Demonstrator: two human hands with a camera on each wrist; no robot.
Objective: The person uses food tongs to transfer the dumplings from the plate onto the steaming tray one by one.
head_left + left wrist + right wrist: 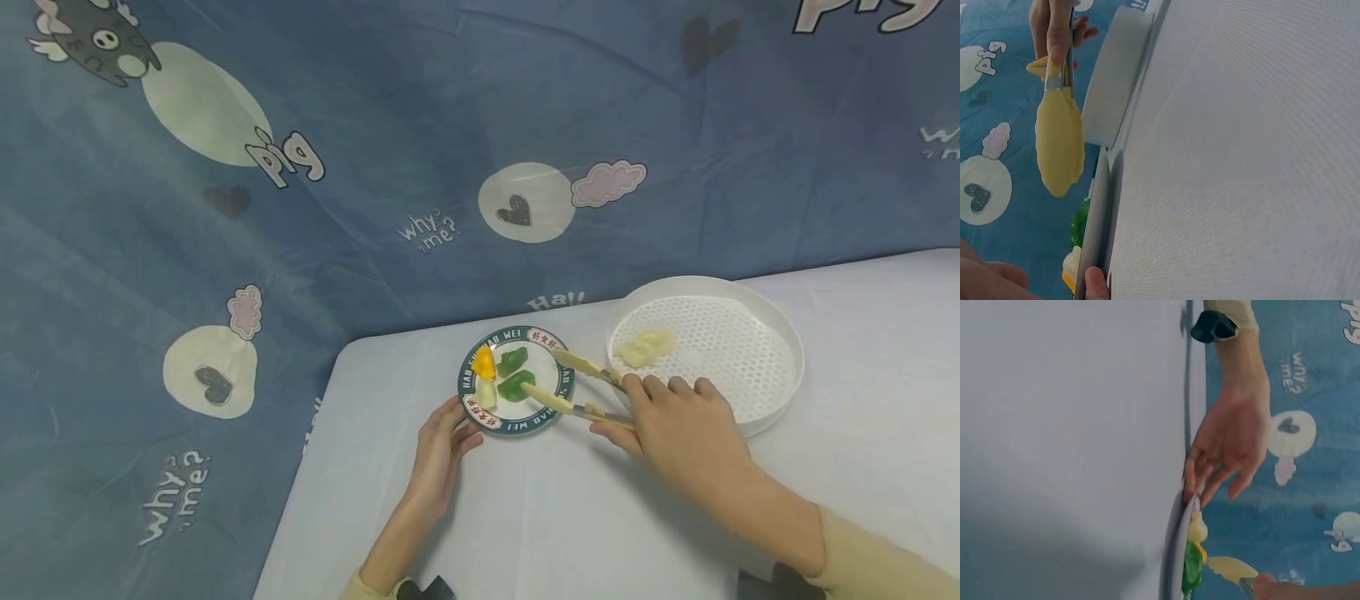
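My right hand (pixel 686 429) grips food tongs (pixel 551 400) with pale yellow scalloped tips. The tips stand apart with nothing between them, above the right part of a small round plate (pixel 515 429) with a green lettered rim. On this plate lie two green pieces (pixel 516 385), an orange-yellow piece (pixel 483 363) and a pale cream piece (pixel 486 394). My left hand (pixel 438 454) touches the plate's lower left rim with relaxed fingers; its thumb stands off the rim in the right wrist view. In the left wrist view the tongs (pixel 1060 140) hang above the plate's edge.
Right of the plate stands a round white tray (pixel 791 358) with a perforated base and raised wall. Pale yellow pieces (pixel 647 347) lie at its left side. A white cloth (pixel 540 517) covers the table, and a blue printed curtain (pixel 420 108) hangs behind and to the left.
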